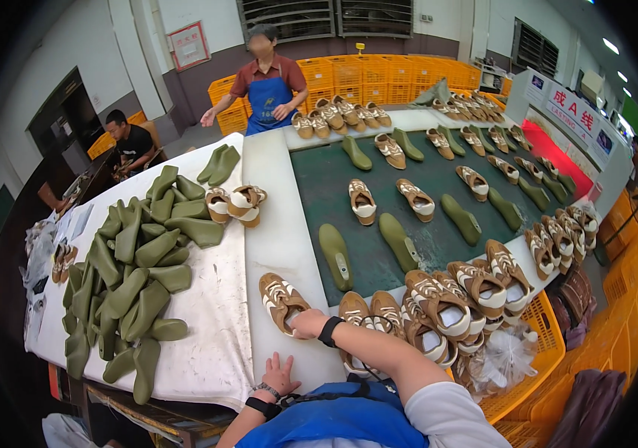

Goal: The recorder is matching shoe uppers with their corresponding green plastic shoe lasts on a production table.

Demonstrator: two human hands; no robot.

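Nearer the wearer than the green belt (438,173), and left of its near corner, the left hand (280,375) is resting at the edge of the white table (259,250), spreading its fingers wide and holding nothing. Just left of the belt's near-left corner, the right hand (307,324) is holding 1 brown-and-white shoe (280,297) by the heel in a narrow grip, its fingertips hiding at the opening. The shoe is lying on the white table, its toe pointing away from the wearer. It is looking light, with a soft, flexible upper and a stiffer sole, and hardly fragile; the heel collar is probably offering the surest hold, while the sides are likely giving under a squeeze. Along the belt's near edge, more shoes (432,302) are crowding together beside an orange crate (555,328) and a clear plastic bag (509,351). Left of the belt, green shoe lasts (147,250) are piling up, probably hard and rather slick. Beyond the belt, a person in a blue apron (268,86) is standing, the apron carrying pale print. At the belt's far right, a white sign (573,116) is showing large red characters; beyond the belt to the left, a red-bordered notice (189,46) is hanging on the wall, its finer writing staying too small to read.
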